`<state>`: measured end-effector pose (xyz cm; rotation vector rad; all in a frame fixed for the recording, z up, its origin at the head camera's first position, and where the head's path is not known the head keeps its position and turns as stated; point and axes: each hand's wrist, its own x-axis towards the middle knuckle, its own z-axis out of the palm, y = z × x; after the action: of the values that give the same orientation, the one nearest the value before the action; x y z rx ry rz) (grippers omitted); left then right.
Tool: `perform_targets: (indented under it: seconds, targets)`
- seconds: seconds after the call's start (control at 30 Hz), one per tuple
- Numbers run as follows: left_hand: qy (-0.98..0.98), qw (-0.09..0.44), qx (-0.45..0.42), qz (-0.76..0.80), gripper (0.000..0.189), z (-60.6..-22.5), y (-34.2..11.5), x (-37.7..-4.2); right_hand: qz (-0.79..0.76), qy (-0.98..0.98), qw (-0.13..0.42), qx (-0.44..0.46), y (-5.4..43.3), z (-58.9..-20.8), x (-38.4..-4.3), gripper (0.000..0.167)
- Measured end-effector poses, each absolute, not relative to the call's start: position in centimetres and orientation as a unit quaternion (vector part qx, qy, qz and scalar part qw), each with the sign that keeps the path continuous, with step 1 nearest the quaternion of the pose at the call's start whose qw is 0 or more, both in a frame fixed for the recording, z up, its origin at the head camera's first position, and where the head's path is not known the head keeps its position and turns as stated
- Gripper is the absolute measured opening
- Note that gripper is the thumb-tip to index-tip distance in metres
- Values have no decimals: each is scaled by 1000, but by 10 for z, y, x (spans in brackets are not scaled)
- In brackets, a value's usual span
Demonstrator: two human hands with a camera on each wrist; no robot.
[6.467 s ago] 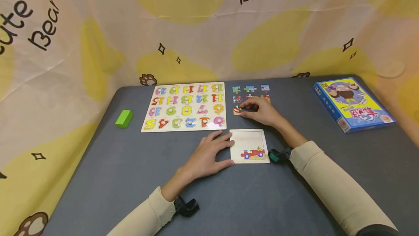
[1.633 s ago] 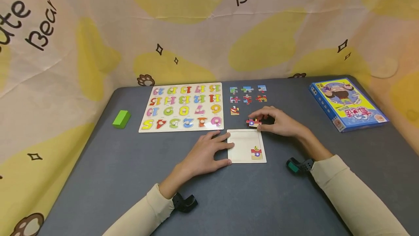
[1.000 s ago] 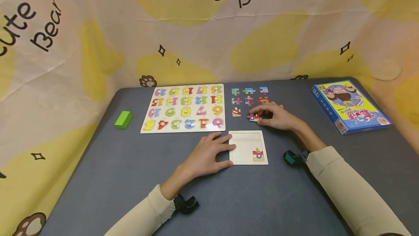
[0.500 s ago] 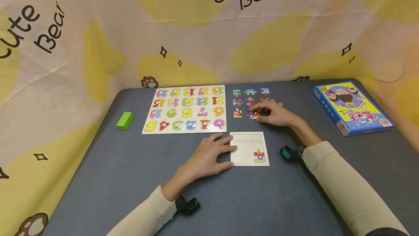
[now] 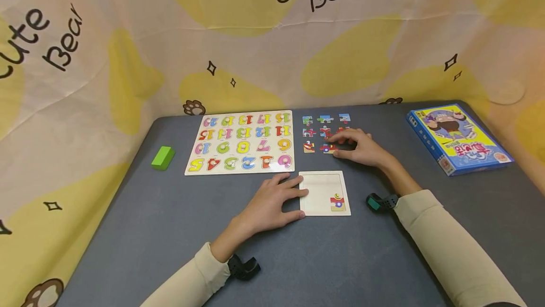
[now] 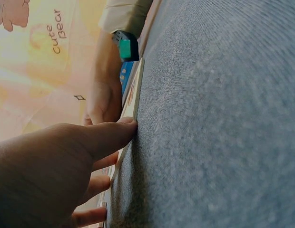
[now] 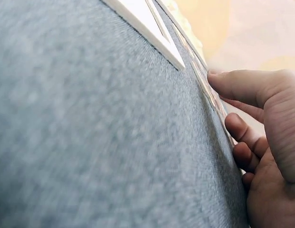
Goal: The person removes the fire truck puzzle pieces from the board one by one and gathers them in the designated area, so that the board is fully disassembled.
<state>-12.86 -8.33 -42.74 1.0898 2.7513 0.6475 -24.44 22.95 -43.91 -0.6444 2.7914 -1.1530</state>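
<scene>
In the head view my left hand [image 5: 271,203] has its fingers spread against the left edge of a white puzzle tray [image 5: 315,193]. One jigsaw piece [image 5: 338,204] with a wheel lies in the tray's lower right corner. Beyond the tray, my right hand [image 5: 359,148] is at a red jigsaw piece with a blue wheel [image 5: 327,149], which lies flat on the table. Its thumb and index finger stand apart by that piece, seemingly no longer pinching it; the other fingers are bent. The right wrist view shows the thumb [image 7: 238,85] just off the row of pieces.
Several more jigsaw pieces [image 5: 325,119] lie in rows behind the right hand, one partly hidden by it. A number puzzle board [image 5: 232,139] stands to their left. A green block [image 5: 163,158] sits far left, and a blue and yellow box [image 5: 460,139] at right.
The red wheeled piece, which lay in the tray beside the other one, was carried out and laid down in the front row of loose pieces. The right hand then loosened; the left stayed put.
</scene>
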Motion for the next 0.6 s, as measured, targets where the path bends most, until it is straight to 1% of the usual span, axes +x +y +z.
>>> perform_targets:
  seconds: [0.33, 0.6]
  targets:
    - [906, 54, 359, 216, 51, -430, -84, -130, -362, 916, -3, -172, 228, -442, -243, 26]
    - [907, 54, 360, 210, 51, -431, -84, -130, -358, 920, -9, -160, 224, -442, -243, 26]
